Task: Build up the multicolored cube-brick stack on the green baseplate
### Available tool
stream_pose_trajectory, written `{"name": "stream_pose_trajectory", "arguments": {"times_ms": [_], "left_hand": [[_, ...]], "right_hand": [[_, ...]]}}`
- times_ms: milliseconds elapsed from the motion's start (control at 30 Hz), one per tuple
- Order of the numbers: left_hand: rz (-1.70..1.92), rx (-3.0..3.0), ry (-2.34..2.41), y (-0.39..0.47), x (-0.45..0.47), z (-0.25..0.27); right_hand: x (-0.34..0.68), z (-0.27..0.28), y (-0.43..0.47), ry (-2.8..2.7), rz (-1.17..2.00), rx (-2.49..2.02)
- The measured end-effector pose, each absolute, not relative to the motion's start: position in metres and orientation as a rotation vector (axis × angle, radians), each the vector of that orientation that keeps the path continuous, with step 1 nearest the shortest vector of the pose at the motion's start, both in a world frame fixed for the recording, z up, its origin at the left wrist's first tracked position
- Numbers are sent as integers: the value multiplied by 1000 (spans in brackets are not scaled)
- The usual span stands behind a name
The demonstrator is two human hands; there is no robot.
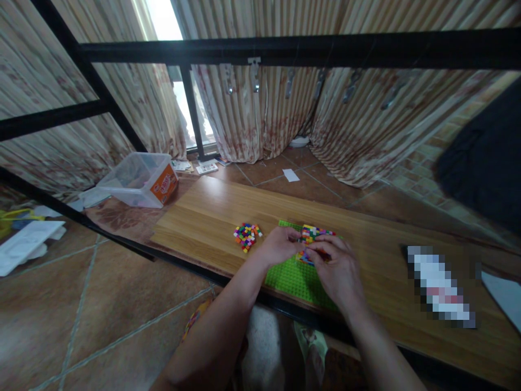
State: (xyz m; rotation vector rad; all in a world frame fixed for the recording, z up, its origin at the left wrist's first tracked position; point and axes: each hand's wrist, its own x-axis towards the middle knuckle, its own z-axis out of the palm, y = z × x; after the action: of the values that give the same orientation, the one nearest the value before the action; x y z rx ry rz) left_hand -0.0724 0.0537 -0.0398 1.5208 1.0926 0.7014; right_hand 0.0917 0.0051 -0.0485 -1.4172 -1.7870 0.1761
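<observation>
Fingers (334,243), left hand (280,247) and right hand (341,269): bent nearly together, grip indeterminate | mounted bricks (313,232): on green baseplate (301,279), far part, partly hidden | loose bricks (247,235): unmounted, on surface (211,206), left

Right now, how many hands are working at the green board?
2: the left hand at the left of the bricks on the board, the right hand at their right. Neither is hidden.
</observation>
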Motion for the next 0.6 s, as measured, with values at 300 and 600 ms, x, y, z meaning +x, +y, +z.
{"name": "stream_pose_trajectory", "arguments": {"times_ms": [300, 600], "left_hand": [[714, 1547, 1073, 55, -71, -42], [712, 1519, 1060, 55, -71, -43]], "right_hand": [[91, -49, 5, -1792, 170, -1412], [91, -48, 6, -1772, 200, -1391]]}}
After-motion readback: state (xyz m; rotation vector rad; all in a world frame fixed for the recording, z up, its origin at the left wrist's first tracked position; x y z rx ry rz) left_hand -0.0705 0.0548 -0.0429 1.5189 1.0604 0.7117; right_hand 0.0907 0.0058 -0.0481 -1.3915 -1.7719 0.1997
